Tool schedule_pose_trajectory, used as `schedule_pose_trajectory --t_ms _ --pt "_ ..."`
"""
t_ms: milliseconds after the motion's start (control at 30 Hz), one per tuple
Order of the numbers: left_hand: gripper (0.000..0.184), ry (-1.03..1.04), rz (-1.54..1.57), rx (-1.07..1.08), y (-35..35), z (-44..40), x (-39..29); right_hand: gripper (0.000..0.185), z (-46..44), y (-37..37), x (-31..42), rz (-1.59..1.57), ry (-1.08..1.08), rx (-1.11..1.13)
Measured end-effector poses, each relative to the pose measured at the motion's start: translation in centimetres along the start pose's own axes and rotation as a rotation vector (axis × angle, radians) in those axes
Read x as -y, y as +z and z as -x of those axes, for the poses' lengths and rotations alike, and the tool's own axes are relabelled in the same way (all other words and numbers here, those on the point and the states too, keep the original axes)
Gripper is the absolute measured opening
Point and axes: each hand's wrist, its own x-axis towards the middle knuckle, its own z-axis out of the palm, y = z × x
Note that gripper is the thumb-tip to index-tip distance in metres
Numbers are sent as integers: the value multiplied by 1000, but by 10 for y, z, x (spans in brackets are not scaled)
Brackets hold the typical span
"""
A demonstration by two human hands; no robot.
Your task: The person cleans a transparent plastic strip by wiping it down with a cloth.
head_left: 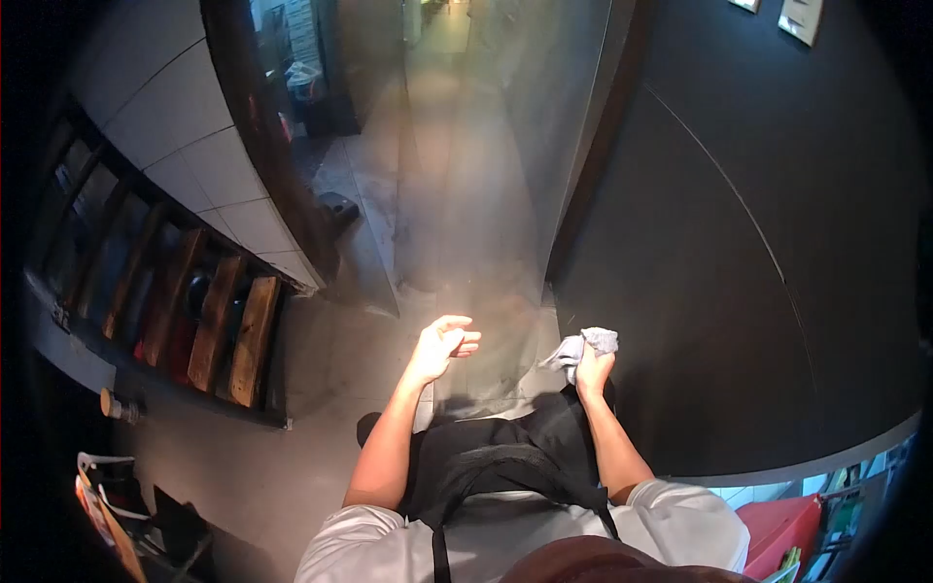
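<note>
My left hand (443, 347) is raised in front of my body with its fingers partly curled and apart, and nothing shows in it. To its right, my right hand (593, 371) is closed round a crumpled light grey cloth (570, 356), which sticks out above and to the left of the fingers. Both hands are above my dark apron (496, 466). Beyond them stands a hazy, see-through plastic curtain or glass panel (466, 214); I cannot tell which.
A dark wall (719, 272) rises on the right, with switches (802, 17) at its top. On the left are a slatted wooden rack (216, 325) and a white tiled wall (194, 146). Red and green items lie at the bottom right.
</note>
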Motion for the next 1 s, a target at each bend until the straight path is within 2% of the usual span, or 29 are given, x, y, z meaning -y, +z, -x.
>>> schedule_pose_trajectory --t_ms 33,67,100,133,167,200,267,300,333,400,467,500,533,600,667,700,733,767,867,900,933,1000 --pt "38 21 10 2 4 -1 2 29 11 8 26 157 -137 -24" --pt "36 34 23 7 9 -3 5 32 20 26 59 319 -332 168" --pt "34 44 35 14 18 -4 10 32 28 42 79 332 -325 366" --pt "31 4 25 37 38 1 2 32 30 56 82 527 -604 542" --pt "34 -30 -2 85 52 3 10 35 26 60 46 445 -462 677" --pt "35 16 -11 89 62 6 25 40 15 74 42 757 -962 650" --pt "37 52 18 88 71 17 36 43 -2 113 117 873 -778 911" --pt "38 42 59 87 77 27 27 46 -31 125 95 918 -948 829" --pt "38 20 101 85 81 37 20 49 -47 151 133 965 -1085 721" --pt "37 55 139 147 81 53 15 50 -106 200 180 1120 -1206 545" --pt "36 62 162 181 82 65 6 46 -164 247 258 1204 -1354 241" --pt "35 33 165 174 80 67 7 45 -192 267 298 1247 -1378 121" --pt "35 7 167 169 78 68 9 31 -206 279 344 1450 -1294 127" --pt "34 -6 163 171 75 66 9 25 -231 293 365 1556 -1250 249" --pt "33 -6 151 157 72 59 10 27 -240 299 353 1359 -1333 487" --pt "33 -4 152 153 74 55 8 35 -182 296 364 1764 -1215 464" --pt "33 -10 150 132 76 49 3 30 -166 281 334 1416 -1569 409" --pt "34 -21 149 110 79 43 -6 31 -149 272 305 1378 -1573 564" --pt "32 -84 80 42 78 18 -34 47 -106 229 216 1352 -1150 1036" --pt "31 -91 35 26 80 15 -35 45 -88 215 203 1297 -1178 1056" --pt "32 -93 32 -10 81 10 -24 46 -82 195 164 1099 -1093 1106" --pt "33 -111 -102 22 58 3 15 27 -40 158 137 945 -861 1285"
